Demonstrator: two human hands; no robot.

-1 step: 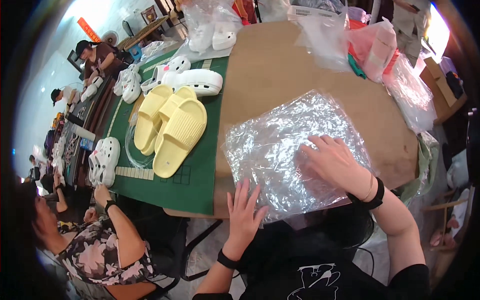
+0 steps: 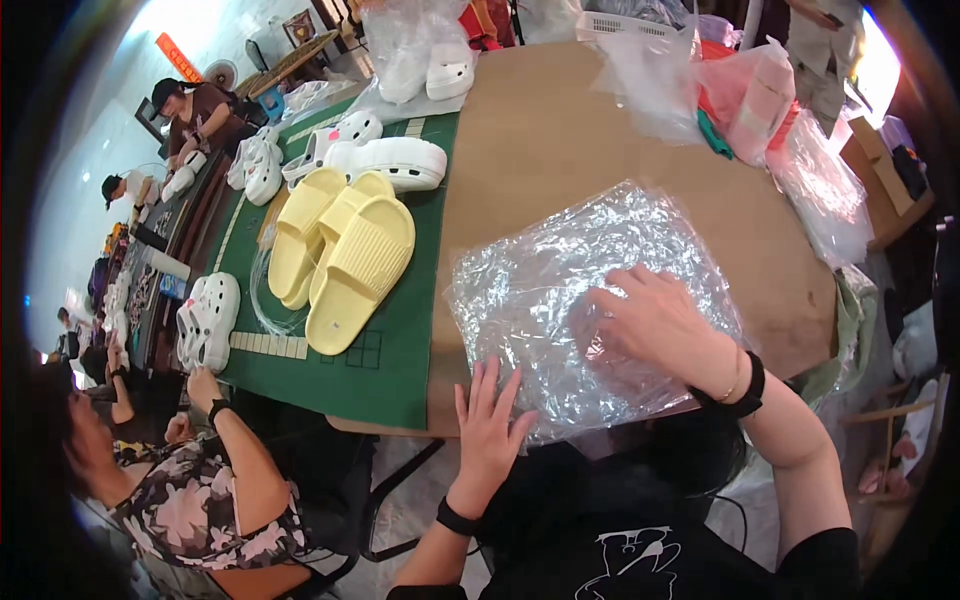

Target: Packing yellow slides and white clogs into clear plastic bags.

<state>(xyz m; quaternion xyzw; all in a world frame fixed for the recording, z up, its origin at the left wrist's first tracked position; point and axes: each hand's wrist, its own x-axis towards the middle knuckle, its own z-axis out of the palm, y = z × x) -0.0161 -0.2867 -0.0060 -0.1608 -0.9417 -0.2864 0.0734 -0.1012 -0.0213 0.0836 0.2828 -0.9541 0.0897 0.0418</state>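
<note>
A stack of crinkled clear plastic bags (image 2: 560, 270) lies on the brown tabletop (image 2: 560, 140) in front of me. My left hand (image 2: 490, 425) rests flat on the stack's near left edge, fingers spread and holding nothing. My right hand (image 2: 655, 322) presses down on the middle of the stack, palm down with the fingers loosely apart. Both wrists wear dark bands.
A green mat (image 2: 400, 340) to the left carries a pair of yellow slides (image 2: 350, 260) and white clogs (image 2: 395, 160). More white clogs (image 2: 208, 320) sit by a seated person (image 2: 200, 500) on my left. Filled plastic bags (image 2: 740, 95) crowd the far right.
</note>
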